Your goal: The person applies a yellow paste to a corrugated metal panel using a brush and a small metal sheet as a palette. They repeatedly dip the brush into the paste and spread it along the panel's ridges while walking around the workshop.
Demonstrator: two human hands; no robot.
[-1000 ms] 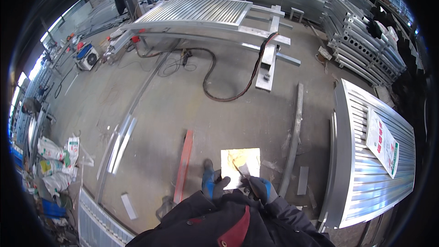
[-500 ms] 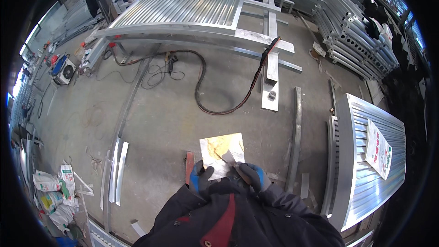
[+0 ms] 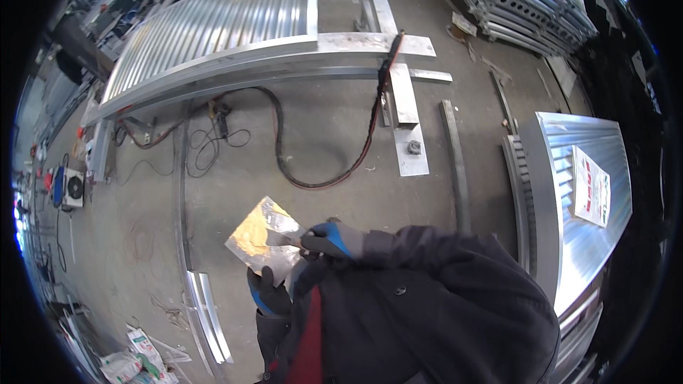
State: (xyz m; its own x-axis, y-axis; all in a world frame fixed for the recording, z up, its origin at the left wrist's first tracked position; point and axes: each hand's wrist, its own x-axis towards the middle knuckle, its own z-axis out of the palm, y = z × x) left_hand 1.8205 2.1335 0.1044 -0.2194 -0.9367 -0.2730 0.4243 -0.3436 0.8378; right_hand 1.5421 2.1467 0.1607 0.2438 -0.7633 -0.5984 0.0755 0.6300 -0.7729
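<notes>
In front of my body a flat square metal plate [image 3: 282, 262] is tilted, with a thick smear of yellow putty [image 3: 250, 235] on its left half. My left hand [image 3: 270, 291], in a dark grey and blue glove, grips the plate's lower edge. My right hand [image 3: 329, 240], gloved the same way, is closed round the handle of a putty knife [image 3: 279, 239]. The knife's blade lies over the plate beside the putty; whether it touches is hard to tell.
Ahead stands a corrugated metal panel [image 3: 220, 25] on a metal frame. A dark cable [image 3: 284, 167] loops over the floor. At the right lies another ribbed panel [image 3: 583, 256] with a white bag [image 3: 592, 188] on it. Metal strips [image 3: 206, 313] and sacks [image 3: 121, 366] lie lower left.
The plate has moved left and turned, with my left hand at its lower edge. My right arm now reaches across from the right with the putty knife. The view has shifted.
</notes>
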